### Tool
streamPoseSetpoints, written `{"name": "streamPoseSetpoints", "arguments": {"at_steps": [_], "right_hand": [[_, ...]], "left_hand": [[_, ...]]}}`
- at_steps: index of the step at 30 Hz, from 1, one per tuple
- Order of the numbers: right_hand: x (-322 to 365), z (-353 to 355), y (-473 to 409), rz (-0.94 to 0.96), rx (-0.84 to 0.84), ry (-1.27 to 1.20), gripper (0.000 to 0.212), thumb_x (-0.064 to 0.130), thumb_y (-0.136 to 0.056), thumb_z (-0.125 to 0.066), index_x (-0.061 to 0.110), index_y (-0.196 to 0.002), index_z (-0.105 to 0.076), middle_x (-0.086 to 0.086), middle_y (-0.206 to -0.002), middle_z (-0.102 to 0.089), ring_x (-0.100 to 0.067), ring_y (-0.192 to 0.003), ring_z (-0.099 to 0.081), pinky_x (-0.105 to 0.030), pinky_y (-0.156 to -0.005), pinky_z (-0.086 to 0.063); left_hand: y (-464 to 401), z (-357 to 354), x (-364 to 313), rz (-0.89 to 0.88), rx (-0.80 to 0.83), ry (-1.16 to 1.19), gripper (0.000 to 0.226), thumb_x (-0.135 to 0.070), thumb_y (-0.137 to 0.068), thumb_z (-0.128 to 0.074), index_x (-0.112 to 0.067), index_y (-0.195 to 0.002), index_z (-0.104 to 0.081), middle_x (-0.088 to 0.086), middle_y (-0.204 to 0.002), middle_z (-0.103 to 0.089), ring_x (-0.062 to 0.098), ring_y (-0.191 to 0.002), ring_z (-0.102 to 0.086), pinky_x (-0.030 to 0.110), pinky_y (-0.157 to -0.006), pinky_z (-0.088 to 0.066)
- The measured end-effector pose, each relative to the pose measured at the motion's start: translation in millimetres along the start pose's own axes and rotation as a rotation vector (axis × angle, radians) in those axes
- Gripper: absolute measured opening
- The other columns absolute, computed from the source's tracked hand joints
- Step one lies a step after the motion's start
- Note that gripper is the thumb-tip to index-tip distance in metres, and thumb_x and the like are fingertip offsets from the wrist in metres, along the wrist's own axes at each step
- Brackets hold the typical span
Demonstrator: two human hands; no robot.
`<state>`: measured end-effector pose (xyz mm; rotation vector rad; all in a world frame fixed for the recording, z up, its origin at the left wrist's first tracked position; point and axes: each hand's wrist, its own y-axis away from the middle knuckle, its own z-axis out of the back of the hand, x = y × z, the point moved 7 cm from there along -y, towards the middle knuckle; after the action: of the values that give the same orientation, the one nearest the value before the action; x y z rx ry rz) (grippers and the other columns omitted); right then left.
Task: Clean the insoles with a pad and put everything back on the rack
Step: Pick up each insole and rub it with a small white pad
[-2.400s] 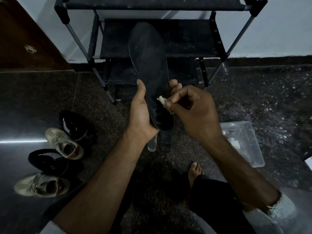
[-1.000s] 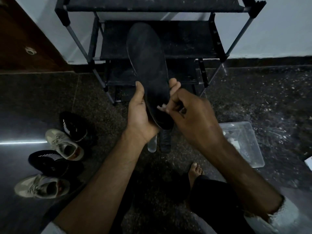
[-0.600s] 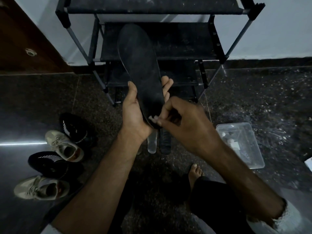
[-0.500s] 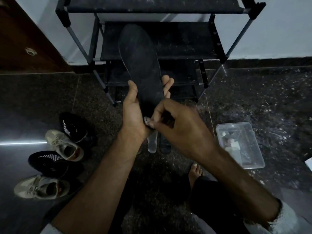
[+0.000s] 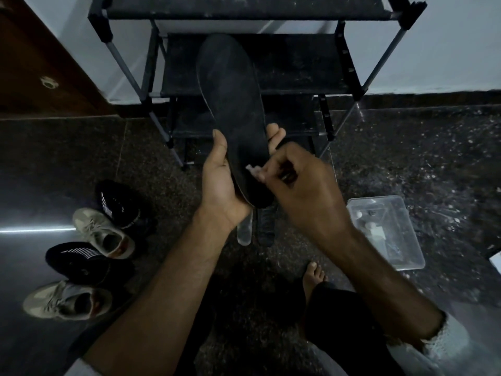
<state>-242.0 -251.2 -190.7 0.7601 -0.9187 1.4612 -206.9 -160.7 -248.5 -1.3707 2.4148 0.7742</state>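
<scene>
Door: brown wood, far left, beside the white wall.

Shoes, four on the dark speckled floor at left: a beige sneaker nearest, a black shoe with white stripes above it, a second beige sneaker, a second black shoe farthest.

Rack: black tiered frame with grey poles, against the wall, top centre.

Left hand: palm up, thumb on the left edge of the insole, fingers curled round its right edge, clamped on it.

Insole: black, held upright and tilted in front of the rack, heel end low in the left palm, toe end up over the middle shelf.

Two more insoles on the floor just under the hands: a pale one and a dark one, side by side, partly hidden.

Pad: small, white, pressed against the lower part of the held insole.

Right hand: fingertips together, pinching the pad.

Bare foot: lower centre, on the floor, next to a dark trouser leg.

Tub: clear plastic, on the floor at right, holding small pale items; what they are cannot be told.
</scene>
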Motion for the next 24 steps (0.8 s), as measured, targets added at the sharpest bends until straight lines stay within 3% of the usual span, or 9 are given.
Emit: {"name": "streamPoseSetpoints", "arguments": {"at_steps": [2, 4, 7, 9, 12, 15, 19, 22, 24], "right_hand": [[-11, 8, -2, -0.073, -0.065, -0.099, 0.015, 0.014, -0.086, -0.072, 0.013, -0.081, -0.059, 0.004, -0.078, -0.065, -0.009, -0.075, -0.065, -0.022, -0.068, -0.055], [-18, 10, -2, -0.121, -0.088, -0.213, 0.016, 0.013, -0.084, -0.074, 0.009, -0.080, -0.059, -0.004, -0.080, -0.067, -0.017, -0.078, -0.068, -0.030, -0.072, -0.058], [-20, 9, -2, -0.132, -0.077, -0.227, 0.017, 0.011, -0.083, -0.075, 0.003, -0.078, -0.060, -0.008, -0.080, -0.067, -0.018, -0.077, -0.068, -0.029, -0.072, -0.059], [-20, 11, -3, -0.133, -0.070, -0.205, 0.018, 0.010, -0.082, -0.075, 0.003, -0.077, -0.060, -0.009, -0.080, -0.067, -0.016, -0.077, -0.068, -0.027, -0.072, -0.058], [-20, 10, -3, -0.135, 0.002, -0.202, 0.018, 0.011, -0.081, -0.076, 0.003, -0.079, -0.060, -0.012, -0.080, -0.068, -0.020, -0.076, -0.068, -0.030, -0.072, -0.059], [-15, 0, 0, -0.154, 0.206, -0.283, 0.019, 0.009, -0.079, -0.076, 0.001, -0.079, -0.060, -0.015, -0.080, -0.068, -0.023, -0.075, -0.069, -0.027, -0.069, -0.058], [-9, -9, 2, -0.117, 0.321, -0.217, 0.017, 0.013, -0.080, -0.077, 0.005, -0.079, -0.062, -0.006, -0.078, -0.068, -0.019, -0.074, -0.067, -0.024, -0.069, -0.056], [-9, -6, 2, -0.092, 0.223, -0.079, 0.015, 0.017, -0.081, -0.076, 0.013, -0.078, -0.062, 0.003, -0.077, -0.066, -0.009, -0.074, -0.065, -0.025, -0.069, -0.055], [-6, -1, 1, -0.065, 0.136, 0.015, 0.014, 0.015, -0.082, -0.076, 0.017, -0.078, -0.062, 0.007, -0.077, -0.066, -0.005, -0.076, -0.064, -0.021, -0.067, -0.054]], "left_hand": [[-1, 0, -1, -0.001, -0.010, 0.016, 0.077, -0.060, -0.098, -0.018, 0.001, -0.135, -0.049, 0.016, -0.131, -0.059, 0.025, -0.128, -0.052, 0.036, -0.102, -0.046], [-1, -2, -2, -0.020, -0.013, 0.016, 0.074, -0.057, -0.099, -0.020, 0.000, -0.139, -0.043, 0.016, -0.132, -0.057, 0.026, -0.132, -0.048, 0.040, -0.113, -0.035], [0, -4, -3, -0.028, 0.006, 0.007, 0.065, -0.052, -0.100, -0.023, -0.002, -0.134, -0.048, 0.016, -0.121, -0.062, 0.028, -0.129, -0.051, 0.039, -0.099, -0.049], [1, -5, -4, -0.036, 0.040, 0.009, 0.063, -0.049, -0.098, -0.026, -0.003, -0.139, -0.043, 0.019, -0.126, -0.057, 0.032, -0.132, -0.047, 0.040, -0.097, -0.051], [1, -5, -6, -0.032, 0.088, 0.013, 0.069, -0.055, -0.096, -0.025, -0.007, -0.144, -0.038, 0.020, -0.139, -0.047, 0.034, -0.138, -0.037, 0.045, -0.115, -0.028], [1, 0, -15, -0.033, 0.133, 0.029, 0.081, -0.068, -0.094, -0.017, -0.008, -0.143, -0.039, 0.018, -0.150, -0.038, 0.034, -0.140, -0.035, 0.046, -0.121, -0.010], [-1, 4, -21, -0.055, 0.179, 0.073, 0.083, -0.068, -0.094, -0.017, -0.006, -0.145, -0.033, 0.015, -0.141, -0.044, 0.031, -0.130, -0.045, 0.042, -0.119, -0.019], [-2, 5, -18, -0.080, 0.129, 0.053, 0.082, -0.066, -0.096, -0.018, -0.002, -0.143, -0.038, 0.017, -0.131, -0.055, 0.030, -0.122, -0.054, 0.039, -0.110, -0.034], [-3, 6, -16, -0.093, 0.095, 0.047, 0.081, -0.064, -0.096, -0.018, -0.001, -0.140, -0.042, 0.018, -0.126, -0.059, 0.031, -0.119, -0.057, 0.040, -0.109, -0.035]]}}
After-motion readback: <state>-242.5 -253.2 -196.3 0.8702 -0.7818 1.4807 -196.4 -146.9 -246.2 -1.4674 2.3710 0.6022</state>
